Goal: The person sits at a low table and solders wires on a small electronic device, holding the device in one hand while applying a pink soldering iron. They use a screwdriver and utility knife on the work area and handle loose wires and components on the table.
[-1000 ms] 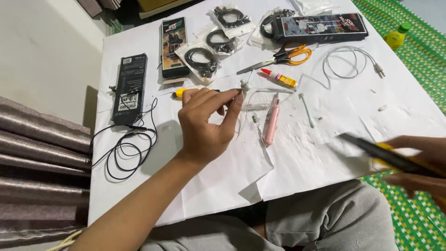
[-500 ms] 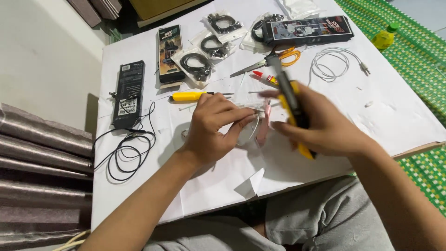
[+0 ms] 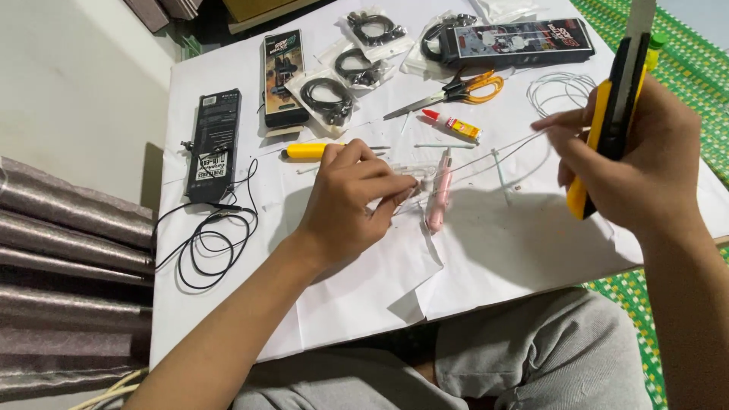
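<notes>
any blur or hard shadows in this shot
Head view: mostly sharp; the right hand and its yellow utility knife sit close to the lens, slightly soft. Soft shadows fall on the white table under both hands, darkest beside the left hand. No strong glare.

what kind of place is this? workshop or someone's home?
Likely a home hobby or repair spot, not a workshop: a low table covered in white paper, with a green woven mat beside it. On it lie bagged black cables, orange-handled scissors and a small glue tube.
</notes>
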